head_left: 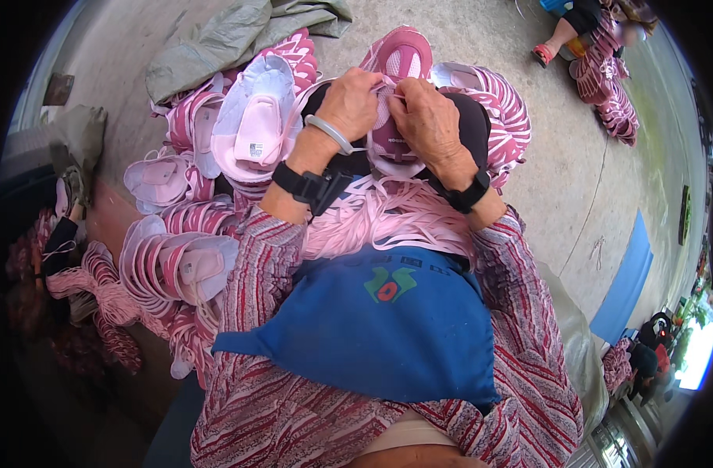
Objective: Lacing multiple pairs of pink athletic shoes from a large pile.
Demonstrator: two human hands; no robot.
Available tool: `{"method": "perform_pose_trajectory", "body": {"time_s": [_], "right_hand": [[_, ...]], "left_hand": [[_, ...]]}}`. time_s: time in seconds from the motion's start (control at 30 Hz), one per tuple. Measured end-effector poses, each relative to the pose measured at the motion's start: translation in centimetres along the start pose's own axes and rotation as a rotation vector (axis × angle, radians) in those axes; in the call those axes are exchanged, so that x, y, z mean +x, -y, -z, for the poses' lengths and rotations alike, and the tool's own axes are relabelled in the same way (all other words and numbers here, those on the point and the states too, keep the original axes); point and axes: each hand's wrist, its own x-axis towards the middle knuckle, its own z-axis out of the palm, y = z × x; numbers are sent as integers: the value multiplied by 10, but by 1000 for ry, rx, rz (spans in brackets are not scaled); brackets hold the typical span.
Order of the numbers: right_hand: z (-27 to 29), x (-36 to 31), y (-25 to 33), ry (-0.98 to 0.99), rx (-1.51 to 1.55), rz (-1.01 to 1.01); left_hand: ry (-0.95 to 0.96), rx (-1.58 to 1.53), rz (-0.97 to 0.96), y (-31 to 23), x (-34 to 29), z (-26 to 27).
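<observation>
A pink shoe upper [403, 54] stands in front of me between my knees, its toe end pointing away. Over its lace opening, my left hand [350, 103] pinches a pale pink shoelace [387, 81]. On the opposite side of the opening, my right hand [428, 121] is closed in a pinch on the same lace. The fingers partly cover the eyelets, so the threading is hard to make out. A heap of loose pink shoelaces [391, 214] lies in my lap, just below the upper and above my blue apron [372, 335].
Stacked pink and white shoe uppers [259, 125] crowd my left side, with more stacks [177, 261] lower down. Another stack [500, 117] sits by my right knee. A grey-green sheet [216, 58] lies beyond. Other people sit at upper right, far left and lower right.
</observation>
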Motion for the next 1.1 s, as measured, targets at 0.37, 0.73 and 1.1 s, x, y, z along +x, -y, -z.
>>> {"method": "perform_pose_trajectory", "body": {"time_s": [0.37, 0.73, 1.1], "right_hand": [[-9, 0, -18, 40, -121, -113], [54, 5, 7, 145, 663, 261], [101, -56, 73, 1004, 1193, 458]], "left_hand": [[-2, -236, -239, 4, 16, -9], [-82, -146, -80, -14, -5, 25], [594, -1046, 479, -42, -19, 22]]}}
